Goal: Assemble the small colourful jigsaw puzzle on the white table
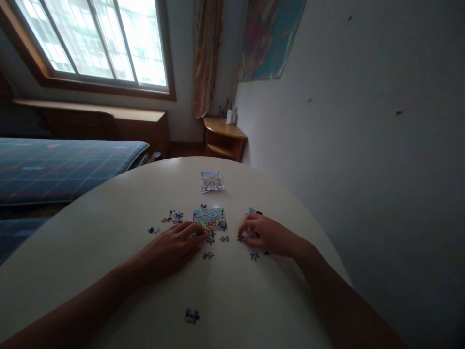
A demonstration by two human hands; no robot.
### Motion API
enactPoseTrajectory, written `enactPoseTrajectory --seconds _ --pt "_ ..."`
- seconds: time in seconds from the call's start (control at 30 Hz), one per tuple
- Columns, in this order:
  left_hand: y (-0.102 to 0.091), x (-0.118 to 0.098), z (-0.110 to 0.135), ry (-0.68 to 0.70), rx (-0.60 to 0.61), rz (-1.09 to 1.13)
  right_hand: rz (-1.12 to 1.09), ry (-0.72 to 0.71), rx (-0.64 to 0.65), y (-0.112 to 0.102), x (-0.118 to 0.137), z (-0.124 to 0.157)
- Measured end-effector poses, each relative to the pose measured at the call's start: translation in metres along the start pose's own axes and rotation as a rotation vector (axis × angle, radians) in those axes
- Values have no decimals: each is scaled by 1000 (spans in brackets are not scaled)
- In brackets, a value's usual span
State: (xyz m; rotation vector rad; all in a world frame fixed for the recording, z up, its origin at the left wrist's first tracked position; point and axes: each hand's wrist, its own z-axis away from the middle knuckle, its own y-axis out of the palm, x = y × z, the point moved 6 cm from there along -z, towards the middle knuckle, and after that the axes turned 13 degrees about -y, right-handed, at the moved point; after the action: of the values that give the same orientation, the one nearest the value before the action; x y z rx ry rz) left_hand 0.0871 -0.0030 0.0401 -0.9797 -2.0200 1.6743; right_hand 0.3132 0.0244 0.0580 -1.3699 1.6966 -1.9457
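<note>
My left hand [180,241] rests on the table, fingers stretched out, their tips touching a jigsaw cluster [210,237] at the lower edge of the jigsaw picture card [214,218]. Thumb and fingers of my right hand [264,233] are pinched on a small puzzle piece [240,237] at the tabletop. Between the hands lies a loose piece [224,238]. Closer to me is another puzzle piece [208,255], and a blue-white piece [254,255] sits just below my right hand. More pieces are partly hidden behind the right fingers.
Left of the card lies a group of puzzle pieces [175,216]. A printed packet [212,182] is farther back on the round white table [145,194]. One piece [192,316] lies near me. The wall [363,169] borders the right side; a mattress [65,167] stands left.
</note>
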Motion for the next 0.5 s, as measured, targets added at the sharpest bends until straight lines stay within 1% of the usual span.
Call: enactPoseTrajectory --seconds 0.17,0.27,0.5 --pt "1 1 0 -8 12 -4 74 43 -31 -4 2 0" --pt "2 1 0 -12 19 -2 121 34 -69 -3 5 -3" --pt "1 -1 0 -17 30 -2 100 4 -149 20 19 -21"
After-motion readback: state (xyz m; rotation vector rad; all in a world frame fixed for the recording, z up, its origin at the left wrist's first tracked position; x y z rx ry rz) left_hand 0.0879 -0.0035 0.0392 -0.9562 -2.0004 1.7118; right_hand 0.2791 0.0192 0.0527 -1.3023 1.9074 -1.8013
